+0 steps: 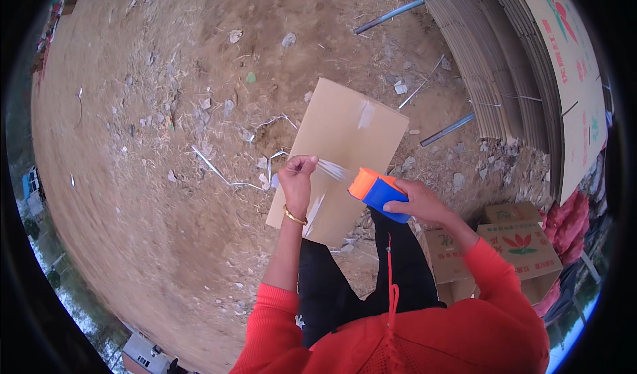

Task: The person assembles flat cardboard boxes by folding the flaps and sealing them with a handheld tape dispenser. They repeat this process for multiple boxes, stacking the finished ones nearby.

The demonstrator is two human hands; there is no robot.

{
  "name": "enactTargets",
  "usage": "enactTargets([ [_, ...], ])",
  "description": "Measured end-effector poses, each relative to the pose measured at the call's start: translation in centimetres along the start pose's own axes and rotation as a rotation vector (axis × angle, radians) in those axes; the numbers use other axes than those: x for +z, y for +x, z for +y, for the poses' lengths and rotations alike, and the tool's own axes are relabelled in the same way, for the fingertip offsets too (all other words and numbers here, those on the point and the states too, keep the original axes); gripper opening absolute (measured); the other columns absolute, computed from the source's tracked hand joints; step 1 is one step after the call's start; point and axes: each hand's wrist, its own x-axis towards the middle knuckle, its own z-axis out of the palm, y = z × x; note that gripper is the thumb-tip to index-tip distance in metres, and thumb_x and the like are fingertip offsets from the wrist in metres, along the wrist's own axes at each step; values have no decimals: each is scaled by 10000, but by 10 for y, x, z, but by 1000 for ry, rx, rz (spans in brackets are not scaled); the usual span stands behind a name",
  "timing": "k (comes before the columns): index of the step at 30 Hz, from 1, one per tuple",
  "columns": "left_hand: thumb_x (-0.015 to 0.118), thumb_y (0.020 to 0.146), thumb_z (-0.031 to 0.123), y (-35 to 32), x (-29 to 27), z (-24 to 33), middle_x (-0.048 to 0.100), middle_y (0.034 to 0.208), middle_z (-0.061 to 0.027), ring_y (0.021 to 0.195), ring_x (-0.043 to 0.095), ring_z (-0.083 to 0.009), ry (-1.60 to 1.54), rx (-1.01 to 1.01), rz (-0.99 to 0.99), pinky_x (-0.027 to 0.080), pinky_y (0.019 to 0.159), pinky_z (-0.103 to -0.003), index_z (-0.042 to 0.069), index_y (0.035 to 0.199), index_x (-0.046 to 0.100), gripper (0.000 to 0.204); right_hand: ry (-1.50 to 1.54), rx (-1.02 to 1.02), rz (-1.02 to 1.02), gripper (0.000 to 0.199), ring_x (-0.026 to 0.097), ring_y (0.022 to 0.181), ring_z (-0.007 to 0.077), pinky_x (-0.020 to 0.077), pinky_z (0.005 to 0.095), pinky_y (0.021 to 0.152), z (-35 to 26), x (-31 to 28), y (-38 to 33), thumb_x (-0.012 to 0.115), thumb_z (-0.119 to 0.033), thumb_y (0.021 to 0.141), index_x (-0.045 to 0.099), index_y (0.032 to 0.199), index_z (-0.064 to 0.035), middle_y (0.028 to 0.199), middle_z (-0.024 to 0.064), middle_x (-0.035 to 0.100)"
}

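Observation:
My left hand [296, 177] pinches the free end of a strip of clear tape [332, 170], with a gold bangle on its wrist. My right hand [418, 203] grips a blue and orange tape dispenser [376, 189], from which the strip runs over to my left fingers. Both hands hover over a flat brown cardboard sheet [345, 135] that leans against my legs in black trousers. The sheet bears two shiny bits of tape. My sleeves are red.
Bare dirt ground [146, 175] with stones, straw and white strap scraps lies all round. A tall stack of flat cardboard [524, 75] stands at the upper right, with metal rods [448, 130] beside it. Assembled printed boxes [524, 241] sit at my right.

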Motion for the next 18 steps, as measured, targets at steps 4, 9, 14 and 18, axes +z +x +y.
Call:
enactTargets([
  [4, 706, 809, 68, 96, -70, 7, 557, 636, 15, 565, 450, -53, -105, 29, 185, 346, 517, -212, -10, 764, 668, 98, 94, 209, -2, 462, 564, 838, 123, 466, 295, 776, -10, -28, -32, 721, -304, 779, 594, 1091, 12, 917, 61, 615],
  [9, 698, 829, 98, 195, -112, 0, 535, 600, 20, 545, 437, -56, -56, 51, 187, 314, 508, -215, -4, 721, 663, 152, 192, 354, 8, 387, 524, 809, 73, 452, 257, 738, -57, -37, -36, 732, -248, 778, 605, 1056, -10, 875, 6, 583],
  [14, 709, 819, 106, 241, -106, -36, 537, 594, 19, 520, 434, -58, 29, -20, 183, 324, 484, -224, -9, 731, 662, 152, 213, 341, 33, 361, 504, 766, 60, 438, 238, 700, -84, -27, -12, 751, -213, 758, 591, 1009, -8, 834, -8, 567],
  [18, 717, 808, 117, 252, -98, -75, 548, 577, 15, 511, 452, -60, 90, -123, 168, 325, 467, -231, 0, 673, 655, 189, 165, 379, 42, 334, 499, 742, 55, 435, 231, 677, -89, -27, 8, 755, -187, 751, 582, 972, -6, 808, -13, 564],
])
